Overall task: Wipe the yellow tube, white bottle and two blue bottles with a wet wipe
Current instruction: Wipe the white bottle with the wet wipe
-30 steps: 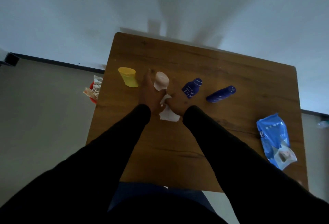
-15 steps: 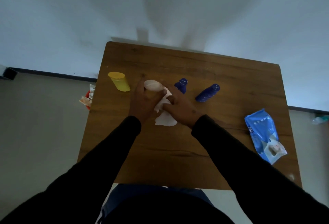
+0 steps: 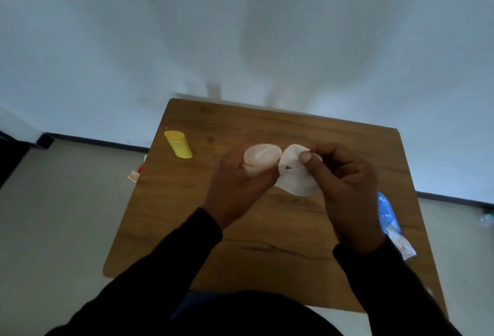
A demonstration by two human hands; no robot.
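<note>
Surface: we record one wooden table (image 3: 267,231), brown with dark grain lines and rounded corners, its far edge set against a pale wall (image 3: 240,28). Grey floor (image 3: 53,228) lies on both sides, with a dark skirting strip (image 3: 93,141) along the foot of the wall. By the table's left edge we see a small red and white thing (image 3: 136,174) on the floor, too hidden to name.

Items on the table: the yellow tube (image 3: 178,144) stands tilted near the far left corner, well apart from the hands. A blue wipe packet (image 3: 387,215) lies at the right edge, partly behind the right forearm.

Items held: our left hand (image 3: 235,183) grips the white bottle (image 3: 260,158), fingers curled round its body, lifted above the table. Our right hand (image 3: 344,178) pinches the wet wipe (image 3: 294,175) between thumb and fingers, just beside the bottle and touching its right side. Both sleeves are dark.

Change from half a second ago: the white bottle, then at table level among the hands, is now raised and held close to the camera. The wipe, then lying on the wood, is now off it in the right hand. The two blue bottles, then seen past the hands, are now hidden behind the right hand and the wipe; only a small dark blue speck shows through the wipe.
</note>
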